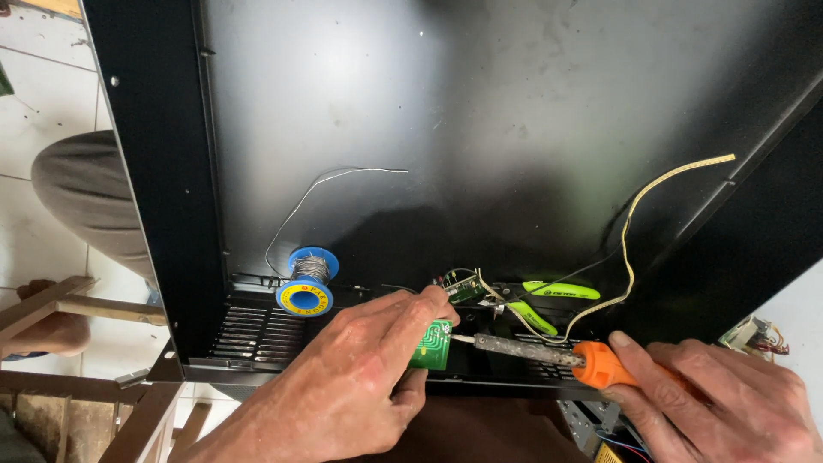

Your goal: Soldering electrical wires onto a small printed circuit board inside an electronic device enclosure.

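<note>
My left hand (pixel 360 369) pinches a small green circuit board (pixel 435 343) at the near edge of a large black metal panel (pixel 480 129). In my right hand (pixel 729 403) is a soldering iron (pixel 549 353) with an orange handle; its metal tip points left and touches the board's right edge. Just behind the board lies a second small green board (pixel 463 287) with wires attached. A blue spool of solder wire (pixel 309 281) stands to the left, a loose strand curling up over the panel.
Green-handled cutters (pixel 549 302) lie right of the boards. A thin yellow LED strip (pixel 639 223) runs up toward the right. Vent slots (pixel 244 330) line the panel's near edge. A person's knee (pixel 81 197) and wooden pieces (pixel 69 300) are at left on tiled floor.
</note>
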